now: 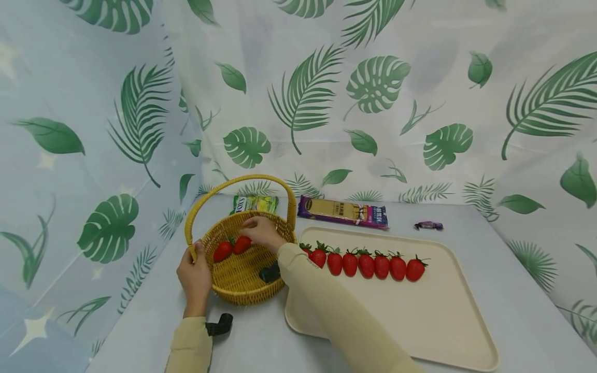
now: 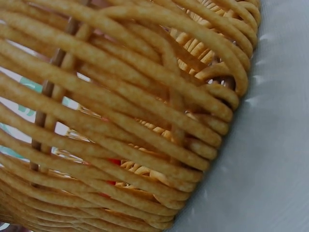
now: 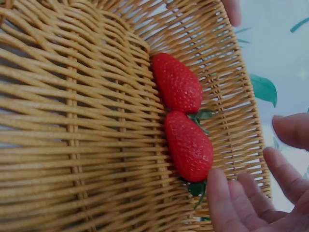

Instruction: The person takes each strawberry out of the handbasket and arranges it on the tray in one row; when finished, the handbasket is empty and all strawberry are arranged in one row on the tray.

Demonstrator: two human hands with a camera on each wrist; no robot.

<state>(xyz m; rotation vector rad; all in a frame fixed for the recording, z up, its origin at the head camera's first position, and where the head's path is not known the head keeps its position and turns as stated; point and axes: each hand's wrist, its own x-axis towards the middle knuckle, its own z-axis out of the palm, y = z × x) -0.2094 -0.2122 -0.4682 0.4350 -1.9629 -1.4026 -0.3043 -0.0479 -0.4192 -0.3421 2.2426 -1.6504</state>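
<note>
A yellow wicker basket [image 1: 247,297] with a tall arched handle stands on the left part of the table. My left hand [image 1: 194,274] holds its left rim near the foot of the handle; only the woven wall [image 2: 120,96] shows in the left wrist view. Inside lie two red strawberries, one nearer the left hand [image 3: 177,83] and one nearer the right [image 3: 189,146], touching end to end. My right hand [image 1: 264,233] reaches over the basket. Its fingers [image 3: 219,198] are loosely spread beside the nearer strawberry, holding nothing; whether a fingertip touches it is unclear.
A beige tray [image 1: 392,321] right of the basket bears a row of several strawberries [image 1: 366,265], its left end partly behind the right sleeve. Behind stand a green packet [image 1: 255,203] and a long purple-ended package [image 1: 342,211]. A small purple-wrapped piece [image 1: 428,225] lies at back right.
</note>
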